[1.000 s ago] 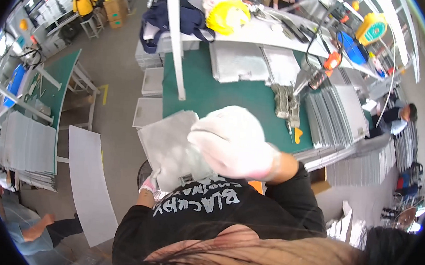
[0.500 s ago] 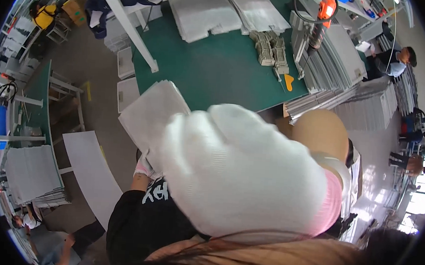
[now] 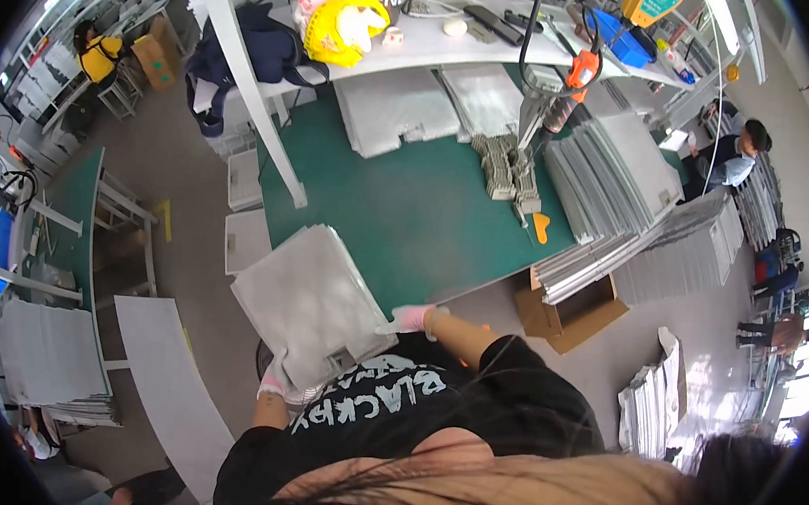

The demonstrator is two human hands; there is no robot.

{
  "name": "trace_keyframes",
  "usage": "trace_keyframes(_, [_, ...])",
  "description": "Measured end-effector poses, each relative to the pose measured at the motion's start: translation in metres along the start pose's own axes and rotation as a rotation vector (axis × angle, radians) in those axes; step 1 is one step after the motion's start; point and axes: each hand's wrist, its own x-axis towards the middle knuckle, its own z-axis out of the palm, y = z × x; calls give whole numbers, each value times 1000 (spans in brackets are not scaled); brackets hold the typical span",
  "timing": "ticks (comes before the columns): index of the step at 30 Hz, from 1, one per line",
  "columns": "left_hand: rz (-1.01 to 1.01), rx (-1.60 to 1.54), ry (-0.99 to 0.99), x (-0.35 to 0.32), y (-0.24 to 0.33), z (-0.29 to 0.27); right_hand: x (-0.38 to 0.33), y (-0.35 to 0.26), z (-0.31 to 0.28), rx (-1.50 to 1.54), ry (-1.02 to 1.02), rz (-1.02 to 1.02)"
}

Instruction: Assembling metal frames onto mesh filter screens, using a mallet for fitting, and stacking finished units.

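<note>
A flat light-grey panel (image 3: 308, 288) with a small rectangular cut-out near its lower edge is tilted in front of me, over the near left part of the green table (image 3: 371, 189). My left hand (image 3: 273, 382), in a white and pink glove, grips its lower left corner, some fingers hidden. At the panel's right edge, my right hand (image 3: 409, 319) is closed on the rim with its fingertips, in the same kind of glove. Similar grey panels (image 3: 400, 111) lie at the table's far side. Grey ridged parts (image 3: 504, 170) sit beside a yellow-orange heart-shaped piece (image 3: 541, 228).
An orange power screwdriver (image 3: 576, 77) hangs over the table's right side. Tall panel stacks (image 3: 607, 178) stand to the right, above an open cardboard box (image 3: 569, 316). A white post (image 3: 247, 82) rises at the left. A shelf (image 3: 438, 34) holds a yellow bag (image 3: 344, 37).
My right hand has come down from close before the camera to the panel's right edge. The panel shows fully now, and more of the shelf is in view.
</note>
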Motion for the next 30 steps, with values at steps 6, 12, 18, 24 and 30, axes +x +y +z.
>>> trace_keyframes(6, [9,-158,76,-10,11,-3,25,13,15,747,-151,100])
trace_keyframes(12, [-13,-311,123,-15,21,-11,29,12,20,856,-220,149])
trace_keyframes(18, [-60,-462,154,-23,42,-8,32,17,32,1258,-291,-2])
trace_keyframes(24, [-117,-593,170,-35,55,-2,38,7,42,730,46,44])
trace_keyframes(30, [-184,-721,193,-45,73,13,42,15,51,818,134,-8])
